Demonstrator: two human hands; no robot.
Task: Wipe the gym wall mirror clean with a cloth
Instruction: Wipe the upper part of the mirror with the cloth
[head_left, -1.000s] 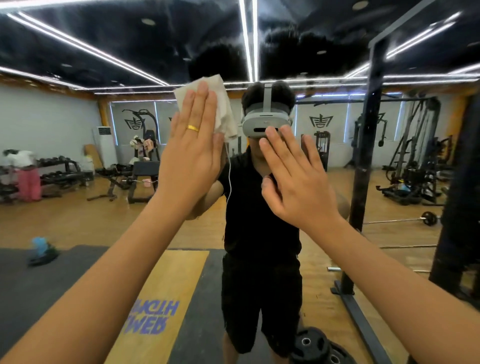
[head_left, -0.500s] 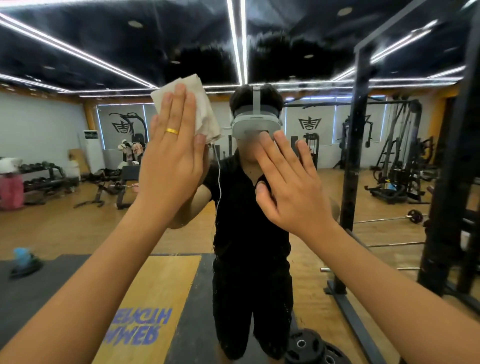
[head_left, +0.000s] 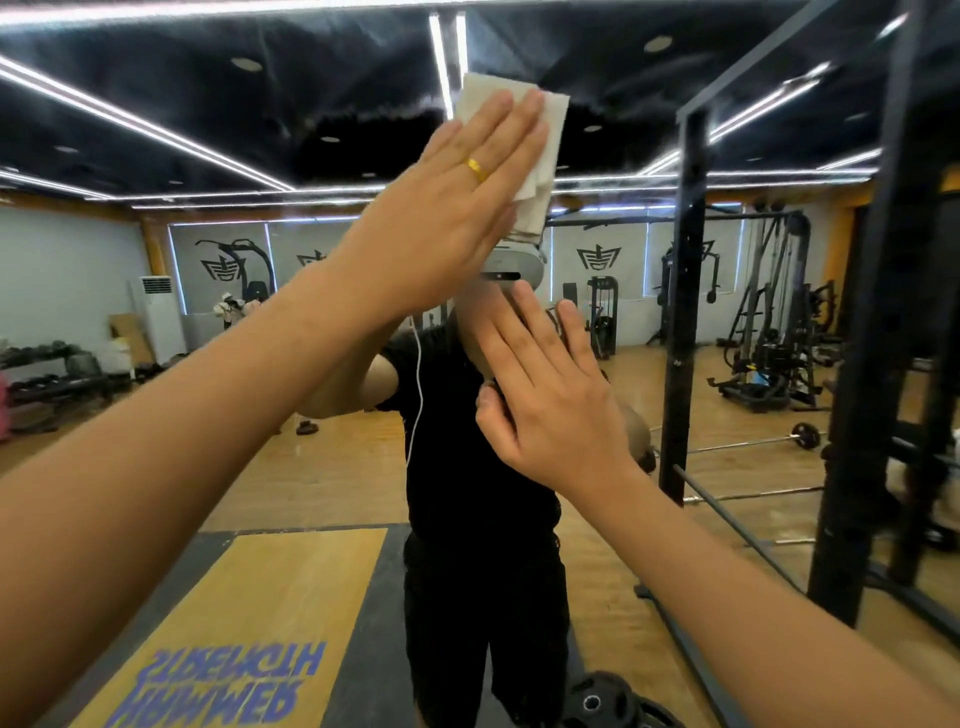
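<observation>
The wall mirror (head_left: 156, 467) fills the whole view and reflects the gym and a person in black. My left hand (head_left: 447, 208), wearing a gold ring, lies flat with its fingers together and presses a white cloth (head_left: 540, 150) against the glass, high and centre. The cloth shows above and to the right of the fingers. My right hand (head_left: 550, 400) rests flat on the mirror lower down, fingers spread, holding nothing.
A black rack post (head_left: 685, 312) stands to the right, with further black uprights (head_left: 883, 364) at the right edge. Black weight plates (head_left: 602, 701) lie at the bottom centre. Barbells, machines and benches appear in the reflection.
My left hand has swept the cloth to the right and upward across the glass, tilting to the right. My right hand has stayed flat on the mirror in about the same place.
</observation>
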